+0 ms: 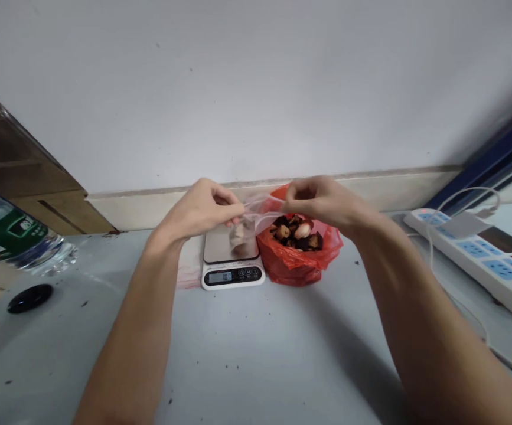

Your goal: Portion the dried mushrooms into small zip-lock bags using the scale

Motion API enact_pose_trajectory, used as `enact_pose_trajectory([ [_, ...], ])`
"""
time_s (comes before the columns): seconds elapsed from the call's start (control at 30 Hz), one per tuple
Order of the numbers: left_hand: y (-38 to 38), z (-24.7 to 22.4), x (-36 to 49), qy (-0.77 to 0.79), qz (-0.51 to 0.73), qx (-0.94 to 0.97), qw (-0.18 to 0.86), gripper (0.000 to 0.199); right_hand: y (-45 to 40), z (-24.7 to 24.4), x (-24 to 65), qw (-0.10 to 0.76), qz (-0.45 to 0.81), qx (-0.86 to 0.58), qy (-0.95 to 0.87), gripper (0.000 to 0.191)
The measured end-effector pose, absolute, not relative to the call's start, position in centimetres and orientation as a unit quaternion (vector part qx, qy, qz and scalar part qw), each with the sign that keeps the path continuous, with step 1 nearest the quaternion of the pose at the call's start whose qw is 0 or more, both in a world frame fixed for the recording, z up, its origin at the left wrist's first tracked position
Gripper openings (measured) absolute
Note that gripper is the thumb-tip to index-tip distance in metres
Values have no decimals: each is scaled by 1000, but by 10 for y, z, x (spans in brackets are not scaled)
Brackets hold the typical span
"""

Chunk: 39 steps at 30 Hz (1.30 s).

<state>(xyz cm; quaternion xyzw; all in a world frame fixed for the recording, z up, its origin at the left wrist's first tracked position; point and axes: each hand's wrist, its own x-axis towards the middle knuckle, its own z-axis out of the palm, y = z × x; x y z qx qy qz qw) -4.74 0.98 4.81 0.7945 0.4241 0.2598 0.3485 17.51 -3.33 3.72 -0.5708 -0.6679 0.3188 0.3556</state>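
A clear plastic bag (262, 205) is stretched between my two hands above a white digital scale (233, 276). My left hand (205, 206) pinches the bag's left side, and my right hand (320, 200) pinches its right side. Something pale and blurred (239, 236) shows in the lower part of the bag, over the scale's plate; whether it rests on the plate I cannot tell. The scale's display is lit. Right beside the scale stands an open red plastic bag (293, 265) holding dark and pale dried pieces (302, 231), partly behind my right hand.
At the left are a large water bottle (16, 230) with a green label and a black oval object (30, 298). A white power strip (477, 254) with cables lies at the right. The wall (256, 88) rises behind the grey table (238, 354).
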Motion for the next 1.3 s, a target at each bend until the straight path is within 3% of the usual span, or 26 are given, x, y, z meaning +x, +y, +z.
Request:
enact_pose_trajectory([
  [0.07, 7, 50, -45, 444, 284, 786, 323, 16, -34, 39, 169, 422, 197, -590, -660, 10],
  [0.13, 0, 51, -38, 442, 298, 788, 309, 16, -38, 42, 159, 432, 117, -583, -678, 12],
  [0.3, -18, 52, -20, 360, 345, 820, 281, 16, -49, 47, 145, 257, 196, -621, -715, 19],
  [0.37, -18, 52, -19, 333, 364, 829, 262, 14, -51, 47, 151, 233, 229, -610, -722, 15],
  [0.4, -15, 51, -20, 328, 386, 826, 247, 13, -50, 46, 156, 240, 242, -599, -725, 20],
  [0.53, 7, 42, -29, 373, 496, 757, 203, 19, -47, 45, 186, 327, 230, -547, -736, 84],
  [0.6, 16, 36, -32, 396, 471, 726, 306, 30, -46, 45, 200, 345, 203, -529, -748, 97],
  [0.7, 18, 31, -28, 381, 422, 670, 477, 44, -47, 47, 217, 323, 194, -517, -769, 100],
  [0.77, 16, 29, -21, 369, 432, 650, 504, 50, -50, 50, 229, 288, 213, -517, -778, 96],
  [0.87, 15, 29, -7, 362, 476, 638, 484, 55, -58, 57, 248, 209, 244, -536, -781, 70],
  [1.0, 21, 26, 7, 346, 518, 644, 444, 40, -69, 65, 272, 117, 253, -615, -737, 51],
  [1.1, 22, 22, 14, 307, 531, 676, 408, 20, -70, 65, 275, 153, 207, -691, -675, 43],
  [1.23, 12, 25, 22, 254, 517, 712, 401, 16, -60, 60, 264, 232, 146, -696, -664, 50],
  [1.3, 4, 29, 26, 256, 501, 727, 393, 12, -54, 57, 259, 234, 152, -662, -696, 38],
])
